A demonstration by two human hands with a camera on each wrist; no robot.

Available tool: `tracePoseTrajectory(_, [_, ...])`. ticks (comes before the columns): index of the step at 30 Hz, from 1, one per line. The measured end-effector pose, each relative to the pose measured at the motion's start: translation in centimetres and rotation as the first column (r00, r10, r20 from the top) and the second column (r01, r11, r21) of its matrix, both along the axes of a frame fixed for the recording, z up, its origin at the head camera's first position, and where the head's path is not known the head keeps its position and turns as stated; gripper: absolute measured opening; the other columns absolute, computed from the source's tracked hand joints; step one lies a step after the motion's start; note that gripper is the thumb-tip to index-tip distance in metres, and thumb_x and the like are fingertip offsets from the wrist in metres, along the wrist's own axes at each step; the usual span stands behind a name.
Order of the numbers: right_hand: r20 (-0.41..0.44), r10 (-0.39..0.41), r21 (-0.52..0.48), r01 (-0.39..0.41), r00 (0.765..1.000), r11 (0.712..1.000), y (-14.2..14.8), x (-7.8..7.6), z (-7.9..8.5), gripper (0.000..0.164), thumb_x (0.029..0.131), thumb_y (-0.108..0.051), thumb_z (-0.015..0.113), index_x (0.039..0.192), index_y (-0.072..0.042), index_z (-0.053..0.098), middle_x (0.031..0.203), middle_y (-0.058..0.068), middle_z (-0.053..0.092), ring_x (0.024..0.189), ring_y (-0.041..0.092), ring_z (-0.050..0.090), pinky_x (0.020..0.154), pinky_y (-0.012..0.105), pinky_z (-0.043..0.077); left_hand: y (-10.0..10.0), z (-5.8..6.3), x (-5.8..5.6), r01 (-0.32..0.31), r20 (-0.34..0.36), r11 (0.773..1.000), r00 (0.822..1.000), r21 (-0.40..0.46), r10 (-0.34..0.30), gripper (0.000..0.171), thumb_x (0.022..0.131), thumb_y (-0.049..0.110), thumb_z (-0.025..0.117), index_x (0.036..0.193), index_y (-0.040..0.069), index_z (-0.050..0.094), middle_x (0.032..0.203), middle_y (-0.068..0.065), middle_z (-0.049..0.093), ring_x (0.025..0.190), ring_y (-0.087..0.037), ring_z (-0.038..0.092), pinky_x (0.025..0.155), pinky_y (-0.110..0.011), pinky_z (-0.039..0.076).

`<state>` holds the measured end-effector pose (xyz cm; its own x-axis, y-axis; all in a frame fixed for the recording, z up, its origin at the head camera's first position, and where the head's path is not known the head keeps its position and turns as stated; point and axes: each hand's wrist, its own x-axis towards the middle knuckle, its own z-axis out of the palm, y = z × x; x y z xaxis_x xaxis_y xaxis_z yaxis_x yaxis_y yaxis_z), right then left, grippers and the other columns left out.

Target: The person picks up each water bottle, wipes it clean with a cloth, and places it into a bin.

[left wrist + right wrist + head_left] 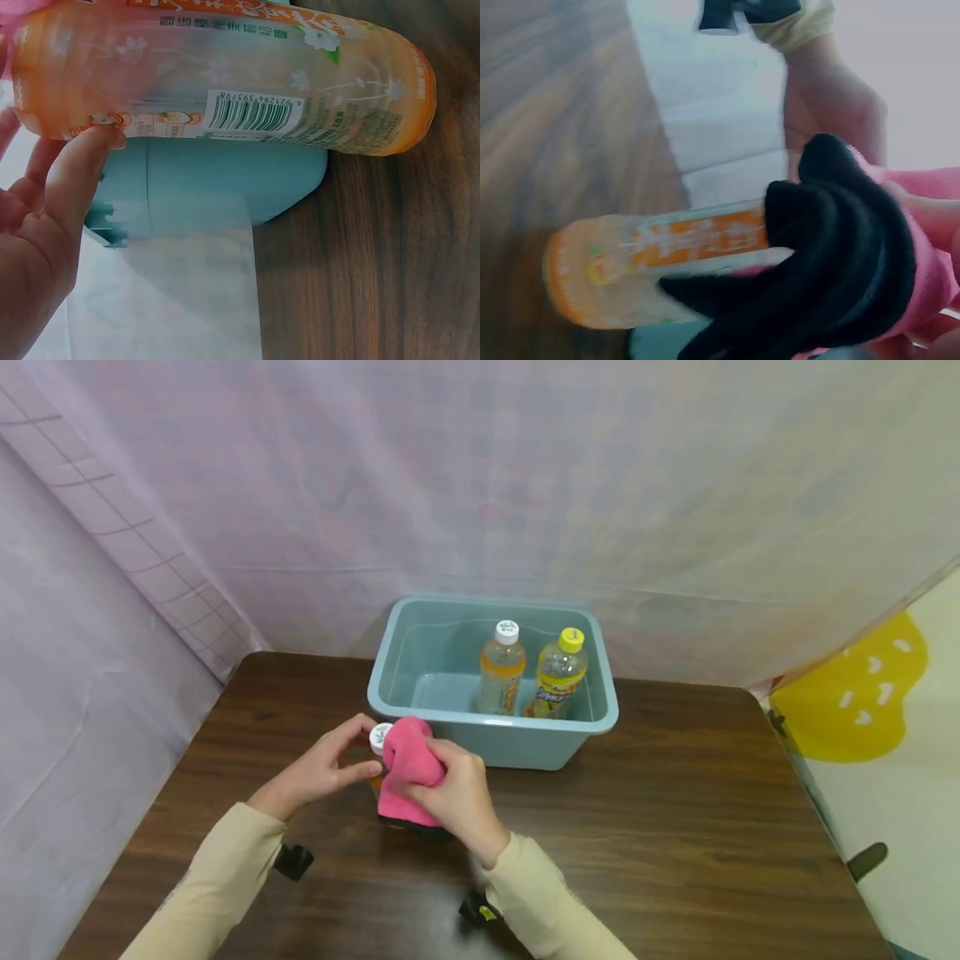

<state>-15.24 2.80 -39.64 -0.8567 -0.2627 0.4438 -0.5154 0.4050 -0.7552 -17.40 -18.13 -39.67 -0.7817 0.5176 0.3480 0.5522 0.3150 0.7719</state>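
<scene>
A clear plastic bottle with an orange label (247,75) and a white cap stands at the front left corner of the teal bin. My left hand (318,768) holds it near its top, with the thumb on one side and the fingers on the other. In my right hand (465,789) is a bunched pink cloth (408,764), gripped between thumb and fingers and lying against the bottle's upper side. The cloth's dark trim (840,247) hangs over the bottle in the right wrist view. Much of the bottle is hidden behind the cloth in the head view.
The teal bin (517,750) stands at the back of the brown wooden table (675,827). Inside it, toward the right, are a white-capped bottle (501,670) and a yellow-capped bottle (558,677). A pale curtain (525,485) hangs behind the table.
</scene>
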Motion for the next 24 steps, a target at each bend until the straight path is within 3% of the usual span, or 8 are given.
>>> tracePoseTrajectory(4, [0.081, -0.004, -0.057, 0.008, 0.997, 0.998, 0.0, 0.1, -1.4, 0.044, 0.063, -0.015, 0.083, 0.102, -0.005, 0.066, 0.09, 0.007, 0.067, 0.077, 0.014, 0.06, 0.07, 0.026, 0.051, -0.1, -0.2, 0.0, -0.004, -0.004, 1.0, 1.0, 0.006, 0.005, 0.028, 0.079, 0.001, 0.066, 0.102, 0.004, 0.05, 0.096, 0.0, 0.053, 0.093, -0.01, 0.054, 0.081, -0.025, 0.046])
tracePoseTrajectory(9, [0.176, -0.021, -0.071, 0.034, 0.984, 0.997, 0.1, -0.1, -4.2, 0.038, 0.062, -0.016, 0.084, 0.094, -0.005, 0.066, 0.085, 0.006, 0.068, 0.071, 0.011, 0.059, 0.065, 0.023, 0.05, 0.0, -0.2, -0.1, 0.001, -0.012, 1.0, 1.0, 0.019, -0.001, 0.028, 0.08, 0.001, 0.066, 0.102, 0.002, 0.049, 0.097, 0.0, 0.053, 0.095, -0.01, 0.054, 0.08, -0.028, 0.047])
tracePoseTrajectory(16, [0.164, -0.027, -0.023, 0.031, 0.986, 0.999, 0.1, -0.6, -7.1, 0.038, 0.056, -0.018, 0.087, 0.085, -0.005, 0.067, 0.077, 0.005, 0.068, 0.067, 0.011, 0.058, 0.061, 0.023, 0.048, 0.1, -0.4, -0.2, 0.006, -0.016, 0.999, 1.0, 0.038, -0.005, 0.028, 0.08, 0.002, 0.066, 0.102, 0.0, 0.049, 0.098, -0.002, 0.053, 0.093, -0.007, 0.053, 0.076, -0.031, 0.049])
tracePoseTrajectory(24, [0.233, -0.008, 0.062, -0.006, 0.972, 0.998, 0.4, -1.3, -8.8, 0.04, 0.054, -0.02, 0.087, 0.086, -0.006, 0.068, 0.078, 0.004, 0.068, 0.068, 0.009, 0.058, 0.063, 0.022, 0.048, 0.1, -0.6, -0.2, 0.017, -0.049, 0.999, 0.999, 0.048, -0.015, 0.03, 0.08, 0.003, 0.066, 0.104, -0.001, 0.049, 0.099, -0.004, 0.054, 0.094, -0.008, 0.054, 0.078, -0.034, 0.049])
